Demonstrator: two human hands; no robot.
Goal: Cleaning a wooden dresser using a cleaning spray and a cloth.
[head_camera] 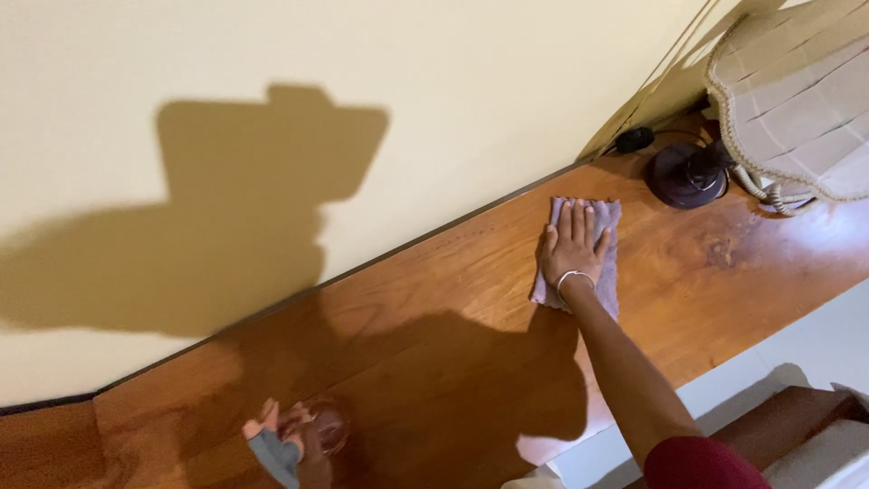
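- The wall [434, 100] is the largest thing in view: smooth, matte, pale cream, with a blocky dark shadow cast across it.
- The surface [425, 308] is a long plank of glossy reddish-brown wood with wavy grain, running slantwise along the foot of the wall.
- The lampshade [801, 100] at the upper right is pleated cream fabric, edged with a looped cord trim.
- The lamp base [685, 175] is a round, dark, polished disc standing on the surface near the wall, with a black cable beside it.
- The cloth [608, 272] is a soft, greyish-lilac rectangle lying flat on the surface, just left of the lamp base.
- The right hand [572, 246] lies palm-down on the cloth, fingers straight and spread, pressing rather than clasping; its grip is flat and uncurled. A thin silvery bangle circles the wrist, and a dark red sleeve shows at the upper arm.
- The left hand [276, 435] is at the lower edge, well apart from the cloth, its grip curled around a small rounded clear glass [328, 424] resting on the surface; a grey scrap of fabric shows against the palm.
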